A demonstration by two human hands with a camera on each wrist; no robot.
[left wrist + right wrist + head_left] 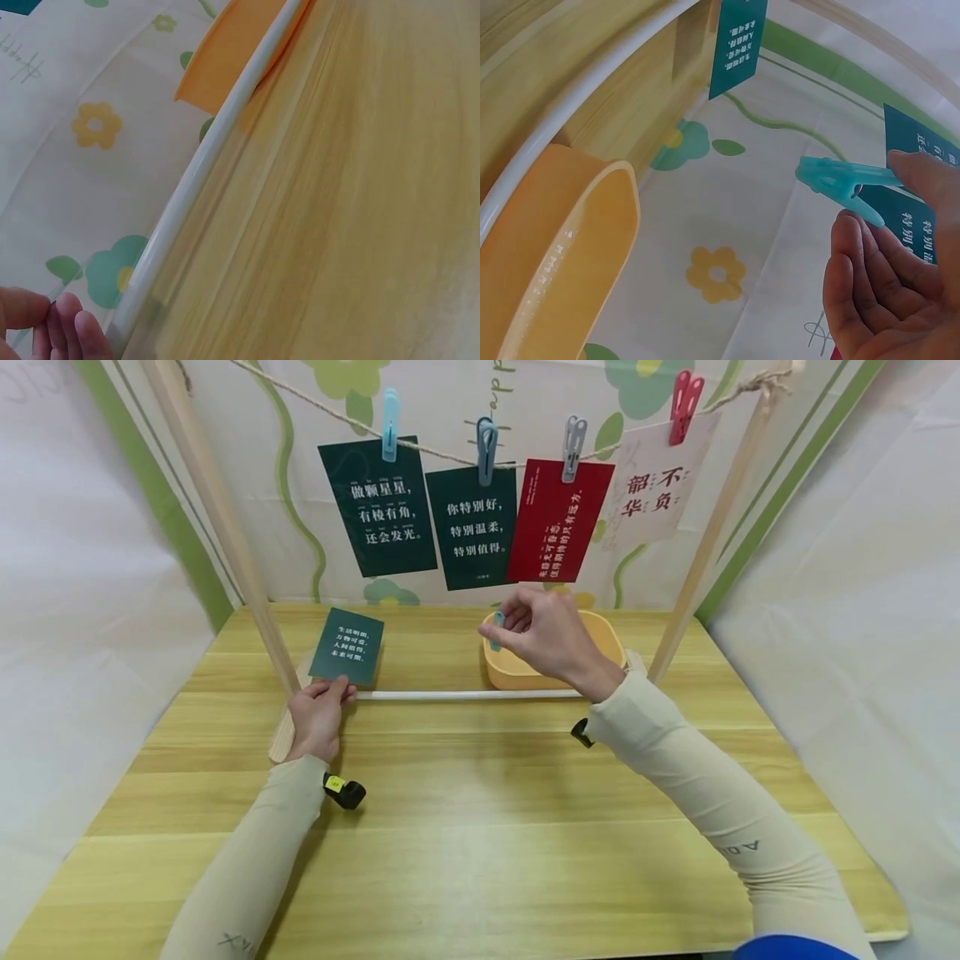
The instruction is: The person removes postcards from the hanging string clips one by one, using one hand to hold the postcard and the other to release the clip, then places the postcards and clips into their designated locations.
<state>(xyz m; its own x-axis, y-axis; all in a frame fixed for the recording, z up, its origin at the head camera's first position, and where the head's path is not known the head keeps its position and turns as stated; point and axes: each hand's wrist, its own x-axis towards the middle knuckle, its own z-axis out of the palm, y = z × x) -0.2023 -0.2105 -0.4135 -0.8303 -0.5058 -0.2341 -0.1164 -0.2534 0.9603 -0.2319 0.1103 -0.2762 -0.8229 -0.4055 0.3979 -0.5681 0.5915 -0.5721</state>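
My left hand (318,718) pinches the lower edge of a dark green card (347,647) with white writing, held tilted beside the left post. In the left wrist view the card shows only as a thin edge between thumb and fingers (66,319). My right hand (558,639) pinches a light teal clothespin (847,180) by its handle ends, over the yellow bin (525,678). Above, a twine line (322,403) carries two green cards (382,518) (476,539), a red card (558,527) and a pale pink card (663,485), each hung by a clothespin.
Wooden posts (225,527) (712,527) stand left and right, with the twine tied between them. A white rod (465,695) runs low between the posts, in front of the bin. A flower-patterned cloth (450,402) hangs behind the wooden table (465,827).
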